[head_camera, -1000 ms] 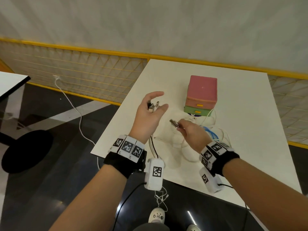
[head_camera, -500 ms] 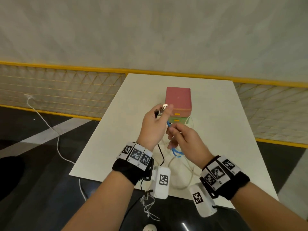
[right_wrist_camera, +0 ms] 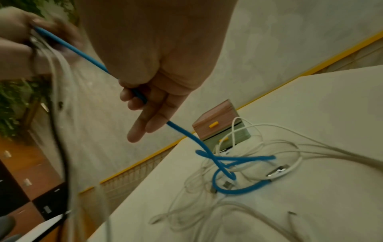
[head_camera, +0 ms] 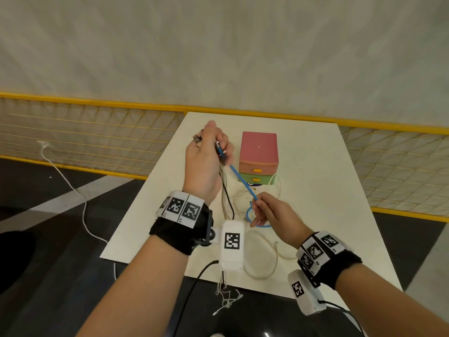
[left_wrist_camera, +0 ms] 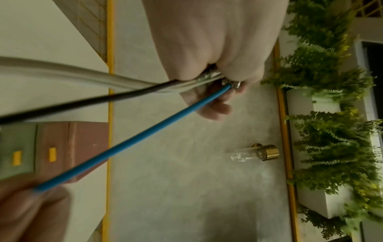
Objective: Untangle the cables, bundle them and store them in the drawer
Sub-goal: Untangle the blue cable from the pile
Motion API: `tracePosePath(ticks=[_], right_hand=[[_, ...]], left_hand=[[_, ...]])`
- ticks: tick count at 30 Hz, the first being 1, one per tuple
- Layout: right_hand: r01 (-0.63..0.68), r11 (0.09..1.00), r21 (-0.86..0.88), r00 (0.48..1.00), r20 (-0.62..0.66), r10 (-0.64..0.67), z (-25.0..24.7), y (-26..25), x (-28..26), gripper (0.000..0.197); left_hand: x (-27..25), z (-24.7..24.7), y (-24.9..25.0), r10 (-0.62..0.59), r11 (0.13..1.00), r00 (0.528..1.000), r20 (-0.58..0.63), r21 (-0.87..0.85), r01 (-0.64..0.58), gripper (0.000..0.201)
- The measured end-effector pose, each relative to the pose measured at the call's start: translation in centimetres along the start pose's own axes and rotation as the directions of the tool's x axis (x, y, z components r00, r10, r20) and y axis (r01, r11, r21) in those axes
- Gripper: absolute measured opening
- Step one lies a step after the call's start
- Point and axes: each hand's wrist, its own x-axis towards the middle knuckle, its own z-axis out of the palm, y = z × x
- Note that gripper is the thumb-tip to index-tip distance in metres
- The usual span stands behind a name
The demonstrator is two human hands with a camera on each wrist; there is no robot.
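Note:
My left hand (head_camera: 206, 152) is raised over the table's far left part and grips a bunch of cable ends: white cables (left_wrist_camera: 62, 72), a black cable (left_wrist_camera: 82, 103) and the plug of a blue cable (head_camera: 239, 177). The blue cable runs taut down to my right hand (head_camera: 261, 210), which pinches it between thumb and fingers (right_wrist_camera: 134, 98). Below that hand the blue cable (right_wrist_camera: 234, 163) loops among tangled white cables (right_wrist_camera: 269, 142) on the table. The small drawer box (head_camera: 258, 152), pink over green with yellow handles, stands shut behind the tangle.
The white table (head_camera: 328, 190) ends close to my body; a white cable loop (head_camera: 267, 263) lies near that front edge. A yellow-railed mesh fence (head_camera: 97, 132) runs behind and left. A loose white cord (head_camera: 73, 190) trails over the dark floor at left.
My left hand has risen and moved left with the cable ends. My right hand has slid down the blue cable toward me, drawing it taut. The head view shifted.

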Motion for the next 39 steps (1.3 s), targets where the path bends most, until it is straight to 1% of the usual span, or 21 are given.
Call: tracePosePath(ticks=[3, 5, 7, 9, 11, 13, 16, 19, 20, 21, 22, 24, 26, 27, 28, 29, 30, 32, 35, 37, 39], right_hand=[[-0.123, 0.991, -0.043, 0.992, -0.006, 0.123, -1.0, 0.9, -0.1, 0.028], [-0.138, 0.99, -0.027, 0.989, -0.065, 0.136, -2.0, 0.1, -0.1, 0.026], [-0.088, 0.996, 0.031, 0.987, -0.134, 0.091, -3.0, -2.1, 0.2, 0.025], [0.017, 0.999, 0.051, 0.986, -0.167, -0.008, -4.0, -4.7, 0.8, 0.023], [0.11, 0.993, 0.033, 0.979, -0.175, -0.103, -4.9, -6.8, 1.3, 0.022], [0.152, 0.988, 0.01, 0.975, -0.167, -0.149, -5.7, -7.6, 1.6, 0.022], [0.12, 0.992, -0.047, 0.984, -0.13, -0.125, -6.4, -6.4, 1.4, 0.023], [0.018, 0.997, -0.073, 0.992, -0.127, -0.027, -7.0, -4.5, 0.7, 0.024], [-0.015, 0.997, -0.08, 0.992, -0.126, 0.005, -7.1, -4.1, 0.4, 0.024], [-0.04, 0.994, -0.098, 0.992, -0.121, 0.028, -7.2, -3.8, 0.2, 0.024], [-0.052, 0.99, -0.128, 0.993, -0.113, 0.037, -7.2, -3.8, 0.2, 0.024], [-0.036, 0.981, -0.19, 0.995, -0.098, 0.017, -7.0, -4.4, 0.3, 0.022], [0.018, 0.976, -0.219, 0.994, -0.097, -0.04, -6.7, -5.6, 0.5, 0.02], [0.054, 0.974, -0.219, 0.992, -0.102, -0.078, -6.5, -6.3, 0.7, 0.019], [0.09, 0.973, -0.215, 0.988, -0.105, -0.115, -6.4, -6.9, 0.8, 0.018], [0.119, 0.971, -0.207, 0.984, -0.103, -0.143, -6.4, -7.5, 0.9, 0.018], [0.135, 0.971, -0.198, 0.983, -0.097, -0.157, -6.5, -7.7, 1.0, 0.017], [0.108, 0.973, -0.204, 0.988, -0.085, -0.127, -6.6, -7.1, 1.2, 0.018], [-0.04, 0.96, -0.278, 0.998, -0.064, 0.023, -6.9, -3.3, 0.9, 0.02], [-0.126, 0.937, -0.327, 0.992, -0.07, 0.109, -7.2, -0.6, 0.3, 0.027], [-0.123, 0.928, -0.35, 0.99, -0.11, 0.089, -7.3, 0.6, 0.1, 0.025]], left_hand=[[0.1, -0.6, 1.0, -0.019, 0.995, 1.0, 0.003, 0.103, 0.019, 0.04], [-0.1, -1.1, 1.0, -0.018, 0.955, 0.999, 0.04, 0.298, 0.005, 0.035], [-0.7, -0.8, 0.3, -0.028, 0.833, 0.987, 0.161, 0.549, -0.065, 0.014], [-1.4, -0.3, -1.0, -0.144, 0.693, 0.957, 0.254, 0.716, -0.086, 0.027], [-1.9, 0.3, -1.9, -0.234, 0.641, 0.933, 0.274, 0.765, -0.064, 0.029], [-1.7, 0.6, -1.8, -0.175, 0.681, 0.957, 0.232, 0.73, -0.052, 0.03], [-0.7, 0.9, -0.2, 0.033, 0.736, 0.992, 0.124, 0.668, -0.108, 0.019], [0.7, 0.0, 1.2, 0.138, 0.841, 0.981, -0.138, 0.539, -0.043, 0.021], [1.0, -0.5, 1.3, 0.141, 0.86, 0.97, -0.199, 0.509, -0.021, 0.021], [1.0, -0.8, 1.2, 0.159, 0.854, 0.965, -0.206, 0.519, -0.03, 0.018], [0.8, -0.9, 1.1, 0.197, 0.826, 0.966, -0.165, 0.559, -0.073, 0.015], [-0.2, -0.6, 0.2, 0.237, 0.753, 0.971, 0.043, 0.622, -0.212, 0.037], [-1.3, 0.2, -0.9, 0.097, 0.661, 0.947, 0.307, 0.691, -0.292, 0.051], [-1.6, 0.6, -1.6, 0.003, 0.589, 0.919, 0.395, 0.742, -0.32, 0.045], [-1.7, 0.8, -2.1, -0.065, 0.522, 0.902, 0.426, 0.785, -0.333, 0.033], [-1.6, 0.9, -2.5, -0.091, 0.499, 0.902, 0.422, 0.803, -0.326, 0.024], [-1.4, 0.8, -2.6, -0.07, 0.512, 0.911, 0.407, 0.798, -0.317, 0.023], [-0.9, 0.8, -1.9, 0.069, 0.56, 0.937, 0.343, 0.764, -0.321, 0.027], [0.4, 0.2, 0.5, 0.309, 0.653, 0.945, 0.11, 0.698, -0.295, 0.027], [1.4, -0.9, 1.8, 0.365, 0.698, 0.931, -0.006, 0.664, -0.269, 0.03], [1.8, -1.9, 2.0, 0.361, 0.692, 0.932, -0.028, 0.679, -0.248, 0.033]])
